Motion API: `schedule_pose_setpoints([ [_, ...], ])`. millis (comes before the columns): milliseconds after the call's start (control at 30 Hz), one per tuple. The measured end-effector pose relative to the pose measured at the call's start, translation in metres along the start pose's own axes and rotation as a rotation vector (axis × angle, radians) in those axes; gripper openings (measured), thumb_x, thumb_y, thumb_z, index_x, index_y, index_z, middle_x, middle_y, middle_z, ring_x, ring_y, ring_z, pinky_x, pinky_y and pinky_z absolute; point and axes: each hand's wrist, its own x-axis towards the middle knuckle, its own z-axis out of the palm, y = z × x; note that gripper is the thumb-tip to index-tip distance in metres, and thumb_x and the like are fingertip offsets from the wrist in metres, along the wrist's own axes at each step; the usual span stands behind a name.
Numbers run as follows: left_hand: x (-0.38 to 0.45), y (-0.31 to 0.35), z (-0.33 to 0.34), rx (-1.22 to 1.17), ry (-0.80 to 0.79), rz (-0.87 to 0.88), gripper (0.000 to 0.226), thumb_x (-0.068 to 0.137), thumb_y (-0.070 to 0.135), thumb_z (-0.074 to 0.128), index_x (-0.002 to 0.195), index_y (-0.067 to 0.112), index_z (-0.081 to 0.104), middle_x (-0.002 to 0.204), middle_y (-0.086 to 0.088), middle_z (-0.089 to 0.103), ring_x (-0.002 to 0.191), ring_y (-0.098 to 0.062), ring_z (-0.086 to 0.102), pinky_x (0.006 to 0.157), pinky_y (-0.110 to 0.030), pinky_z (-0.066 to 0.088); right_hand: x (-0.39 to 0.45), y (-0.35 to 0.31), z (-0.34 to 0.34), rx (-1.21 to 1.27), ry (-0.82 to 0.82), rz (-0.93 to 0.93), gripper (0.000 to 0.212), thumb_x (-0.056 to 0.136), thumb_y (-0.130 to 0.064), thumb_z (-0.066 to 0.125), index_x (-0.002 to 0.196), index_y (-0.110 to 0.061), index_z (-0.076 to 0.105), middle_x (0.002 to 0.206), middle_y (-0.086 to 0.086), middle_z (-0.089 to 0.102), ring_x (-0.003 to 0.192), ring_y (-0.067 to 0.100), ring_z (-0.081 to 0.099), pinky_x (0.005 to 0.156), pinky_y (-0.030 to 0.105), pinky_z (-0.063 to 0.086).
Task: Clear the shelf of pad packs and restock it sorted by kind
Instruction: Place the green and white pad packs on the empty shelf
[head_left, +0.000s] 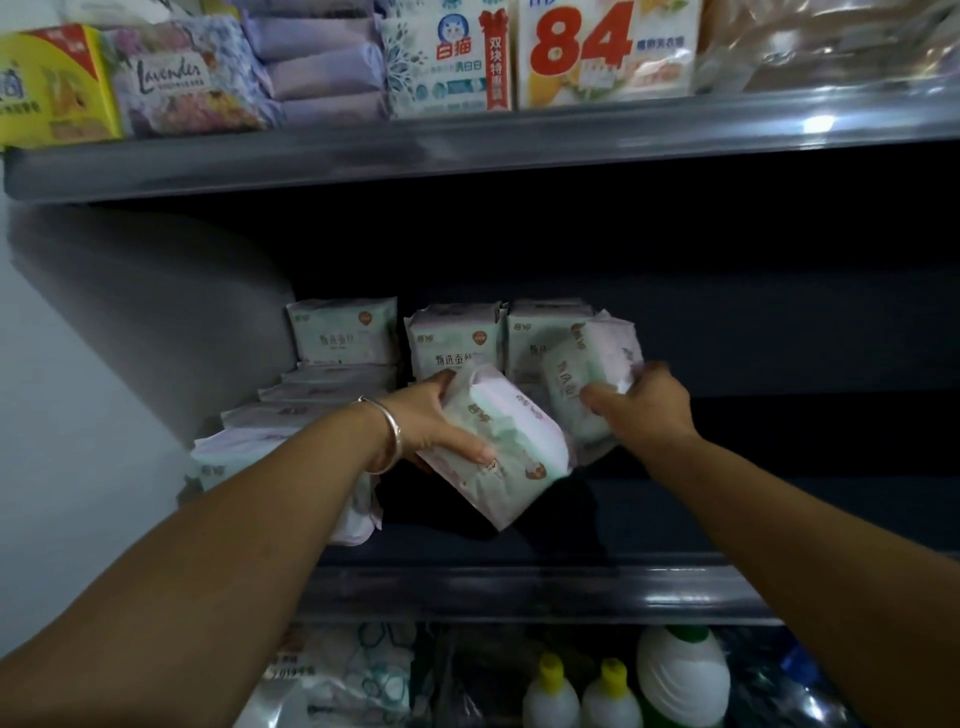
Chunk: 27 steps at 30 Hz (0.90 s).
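My left hand (436, 421), with a silver bangle on the wrist, grips a pale green and pink pad pack (511, 447) tilted in front of the middle shelf (519, 582). My right hand (649, 410) grips a second matching pad pack (587, 374), held upright just right of the first. Behind both hands, two stacks of the same packs (457, 338) stand at the back of the shelf. A row of several packs (332, 384) runs along the shelf's left side toward me, partly hidden by my left forearm.
The right half of the middle shelf is dark and bare. The upper shelf (467, 140) carries a Lavender pack (176, 78), purple packs and soap boxes (608, 52). Below stand white bottles with yellow caps (550, 696) and a larger green-capped bottle (680, 675).
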Motion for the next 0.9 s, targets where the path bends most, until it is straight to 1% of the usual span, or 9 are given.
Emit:
schedule_pose_setpoints([
  [67,0.006,-0.014,-0.003,0.019,0.139,0.003,0.120,0.035,0.034,0.095,0.139,0.022,0.034,0.127,-0.002,0.058,0.114,-0.023,0.058,0.098,-0.042,0.048,0.003,0.002,-0.003,-0.066,0.021,-0.028,0.058,0.077,-0.023,0.073,0.124,-0.006,0.044,0.116,0.011,0.055,0.094,0.026,0.059,0.072,0.036,0.055],
  [167,0.013,-0.027,-0.001,0.144,0.231,0.019,0.112,0.058,0.016,0.088,0.145,0.022,0.017,0.134,-0.004,0.045,0.118,-0.025,0.050,0.099,-0.039,0.046,0.002,0.006,-0.003,-0.186,-0.019,-0.083,0.059,0.078,-0.025,0.073,0.124,-0.006,0.044,0.118,0.012,0.053,0.101,0.028,0.058,0.077,0.038,0.054],
  [333,0.024,-0.023,-0.002,0.550,0.343,0.073,0.106,0.058,0.014,0.086,0.140,0.030,0.022,0.137,-0.006,0.036,0.121,-0.028,0.040,0.100,-0.042,0.043,0.002,0.009,0.006,-0.292,-0.148,-0.122,0.064,0.074,-0.025,0.075,0.126,-0.006,0.043,0.119,0.011,0.054,0.104,0.028,0.058,0.082,0.041,0.055],
  [500,0.030,-0.020,-0.004,0.758,0.327,0.123,0.105,0.061,0.000,0.078,0.140,0.038,0.021,0.140,-0.006,0.023,0.125,-0.034,0.041,0.102,-0.041,0.043,0.007,0.011,0.010,-0.275,-0.170,-0.111,0.068,0.074,-0.025,0.076,0.129,-0.006,0.040,0.122,0.011,0.053,0.106,0.028,0.057,0.084,0.042,0.054],
  [600,0.031,-0.018,-0.008,0.869,0.271,0.113,0.116,0.062,0.003,0.081,0.145,0.041,0.009,0.150,-0.006,0.012,0.133,-0.033,0.034,0.105,-0.039,0.040,0.010,0.012,0.012,-0.264,-0.181,-0.103,0.069,0.074,-0.025,0.076,0.130,-0.006,0.040,0.122,0.009,0.053,0.104,0.025,0.057,0.083,0.039,0.054],
  [700,0.029,-0.015,-0.011,0.946,0.254,0.138,0.099,0.062,0.013,0.084,0.139,0.031,0.025,0.139,-0.008,0.031,0.120,-0.030,0.045,0.097,-0.035,0.045,0.011,0.013,0.015,-0.239,-0.190,-0.099,0.067,0.075,-0.024,0.075,0.130,-0.007,0.040,0.121,0.008,0.052,0.099,0.022,0.056,0.077,0.033,0.052],
  [767,0.031,-0.018,-0.009,0.841,0.311,0.111,0.083,0.061,0.020,0.085,0.128,0.018,0.035,0.129,-0.012,0.041,0.111,-0.029,0.048,0.092,-0.036,0.046,0.011,0.012,0.016,-0.218,-0.159,-0.098,0.065,0.076,-0.023,0.075,0.128,-0.006,0.041,0.122,0.009,0.053,0.103,0.025,0.057,0.078,0.035,0.052],
  [833,0.034,-0.022,-0.003,0.800,0.327,0.034,0.083,0.064,0.027,0.084,0.128,0.010,0.034,0.133,-0.015,0.037,0.116,-0.030,0.045,0.097,-0.036,0.043,0.011,0.012,0.014,-0.218,-0.124,-0.103,0.065,0.075,-0.023,0.075,0.127,-0.005,0.042,0.122,0.011,0.054,0.106,0.028,0.057,0.083,0.039,0.053],
  [900,0.037,-0.024,0.004,0.928,0.287,-0.007,0.087,0.068,0.029,0.081,0.135,0.009,0.029,0.142,-0.014,0.025,0.125,-0.032,0.038,0.103,-0.038,0.040,0.011,0.012,0.012,-0.249,-0.129,-0.109,0.066,0.074,-0.024,0.076,0.127,-0.005,0.042,0.122,0.011,0.054,0.106,0.028,0.057,0.085,0.042,0.053],
])
